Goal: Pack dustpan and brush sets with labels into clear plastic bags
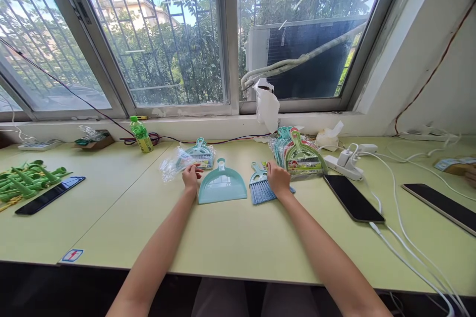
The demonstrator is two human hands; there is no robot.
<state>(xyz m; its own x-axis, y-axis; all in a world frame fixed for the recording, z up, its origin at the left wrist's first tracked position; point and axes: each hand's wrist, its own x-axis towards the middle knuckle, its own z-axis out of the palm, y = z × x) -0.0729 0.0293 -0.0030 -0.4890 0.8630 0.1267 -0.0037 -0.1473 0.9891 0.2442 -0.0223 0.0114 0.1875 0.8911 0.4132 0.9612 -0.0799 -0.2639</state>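
Observation:
A light teal dustpan (pixel 222 185) lies flat on the table between my hands, its handle pointing away from me. My left hand (pixel 191 177) rests at its left edge, fingers loosely bent and apart, holding nothing I can see. Just behind that hand are a packed dustpan set (pixel 201 151) and crumpled clear plastic wrap (pixel 171 168). My right hand (pixel 278 178) is closed over the right part of a small hand brush (pixel 261 191) with blue bristles and a teal handle. A yellow-green scrap shows by its fingertips; the hand hides the rest.
Wrapped dustpan sets (pixel 303 156) stand at the back right. Beyond are a power strip (pixel 344 167), white cables and a phone (pixel 353 198). Leftward are a green bottle (pixel 141 134), another phone (pixel 50 195) and green plastic parts (pixel 28 181). A person's hand shows at the right edge.

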